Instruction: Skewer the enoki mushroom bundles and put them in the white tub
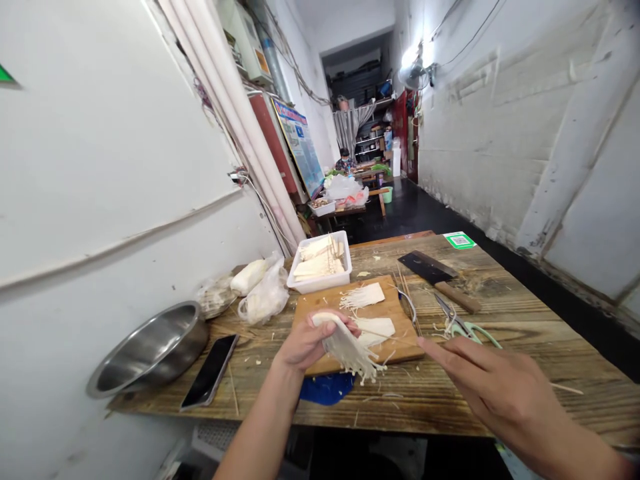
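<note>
My left hand (pixel 305 343) is closed round a bunch of white enoki mushrooms (pixel 347 347), held over the near edge of a wooden cutting board (pixel 320 303). My right hand (pixel 493 387) hovers to the right over the table with fingers stretched out toward the bunch, holding nothing. Two more flat mushroom bundles (pixel 363 295) lie on the board. A thin skewer lies across the board near the bunch.
A white tray of skewered mushrooms (pixel 323 263) sits behind the board. A cleaver (pixel 435 273) and scissors (pixel 463 323) lie to the right. At the left are a steel bowl (pixel 150 350), a phone (pixel 210 370) and plastic bags (pixel 260 293). A person sits far down the corridor.
</note>
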Tool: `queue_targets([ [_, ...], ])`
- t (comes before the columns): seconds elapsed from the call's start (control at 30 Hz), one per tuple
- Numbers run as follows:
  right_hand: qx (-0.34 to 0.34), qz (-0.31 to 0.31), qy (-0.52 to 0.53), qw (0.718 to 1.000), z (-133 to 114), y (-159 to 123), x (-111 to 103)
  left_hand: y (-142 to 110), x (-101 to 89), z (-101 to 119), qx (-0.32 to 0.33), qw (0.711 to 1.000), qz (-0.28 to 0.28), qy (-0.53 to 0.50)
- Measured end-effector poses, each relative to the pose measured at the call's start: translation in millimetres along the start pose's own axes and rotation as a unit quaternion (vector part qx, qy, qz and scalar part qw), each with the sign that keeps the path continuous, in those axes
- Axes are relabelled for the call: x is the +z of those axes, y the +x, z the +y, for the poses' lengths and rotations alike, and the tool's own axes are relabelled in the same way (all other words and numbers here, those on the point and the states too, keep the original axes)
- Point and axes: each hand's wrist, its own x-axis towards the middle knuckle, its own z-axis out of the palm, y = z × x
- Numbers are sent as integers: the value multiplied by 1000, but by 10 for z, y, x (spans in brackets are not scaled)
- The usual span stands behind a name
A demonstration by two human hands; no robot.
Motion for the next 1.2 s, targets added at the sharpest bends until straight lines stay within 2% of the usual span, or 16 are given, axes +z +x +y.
queue_targets([
  [0.27, 1, -23, 16, 1000, -65, -34, -61, -48, 79, -15, 12, 999, -30, 19],
  [0.83, 0, -29, 11, 1000, -80, -80, -86, -53, 123, -46, 14, 998, 11, 56],
  [1.0, -16, -23, -16, 999, -109, -162, -101, -59, 53, -83, 47, 994, -19, 96],
  [1.2, -20, -33, -47, 998, -133, -288, -76, -75, -13, -102, 48, 987, -76, 135],
])
